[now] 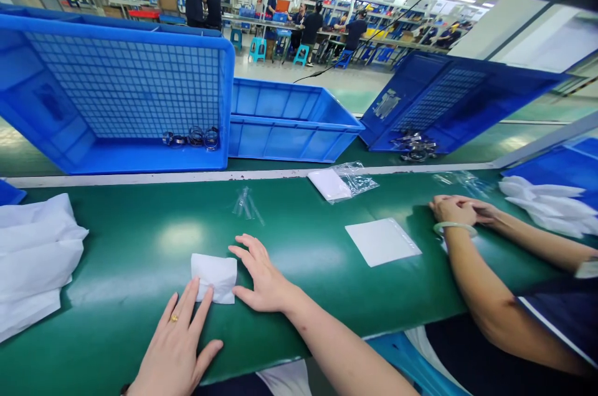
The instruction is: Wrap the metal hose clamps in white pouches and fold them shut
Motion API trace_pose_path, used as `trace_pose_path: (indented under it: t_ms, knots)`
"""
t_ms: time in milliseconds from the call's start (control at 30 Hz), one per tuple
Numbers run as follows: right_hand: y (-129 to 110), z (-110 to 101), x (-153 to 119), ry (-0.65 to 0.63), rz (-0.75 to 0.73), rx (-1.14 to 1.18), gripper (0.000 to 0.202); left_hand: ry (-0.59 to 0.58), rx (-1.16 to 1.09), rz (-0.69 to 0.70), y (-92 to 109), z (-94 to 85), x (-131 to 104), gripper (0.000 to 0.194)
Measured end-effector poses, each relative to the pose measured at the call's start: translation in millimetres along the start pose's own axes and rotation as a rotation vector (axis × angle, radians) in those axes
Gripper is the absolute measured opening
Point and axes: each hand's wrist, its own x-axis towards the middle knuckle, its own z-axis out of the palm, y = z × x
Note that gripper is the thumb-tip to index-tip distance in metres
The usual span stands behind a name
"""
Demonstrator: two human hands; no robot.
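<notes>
A small white paper piece (215,271) lies flat on the green tabletop (299,315). My left hand (180,337), with a gold ring on one finger, rests its fingertips on the paper's lower left part, fingers spread. At the paper's right edge is my right hand (261,278), fingers apart and curved, with its thumb beside the lower right corner; nothing shows in it. Above them lie some thin clear plastic strips (246,204). A large stack of white sheets (35,259) is at the far left.
Blue crates (154,156) (294,141) (448,103) stand behind the table's white edge, two holding metal rings. Right of centre lie a white packet in clear plastic (329,184) and a white sheet (383,241). A person's hands (460,209) work at the right.
</notes>
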Motion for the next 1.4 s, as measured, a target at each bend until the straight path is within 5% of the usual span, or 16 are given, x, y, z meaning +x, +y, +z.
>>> trace_pose_path:
  t_ms: [433,767,1133,1400]
  knots:
    - [0.1,9.8,3.7,0.061,-0.017,-0.072,0.061,0.035,-0.033,-0.015,0.5,0.3,0.4,0.078]
    - [-3.2,19.6,7.2,0.038,-0.063,-0.052,0.071,0.059,-0.017,-0.009,0.4,3.0,-0.4,0.084]
    - [-2.1,5.1,2.6,0.01,-0.061,-0.05,0.073,0.065,-0.065,-0.03,0.4,1.4,-1.4,0.082]
    - [-2.4,20.6,5.7,0.058,-0.071,-0.093,0.064,0.062,-0.033,-0.014,2.7,2.7,-5.3,0.083]
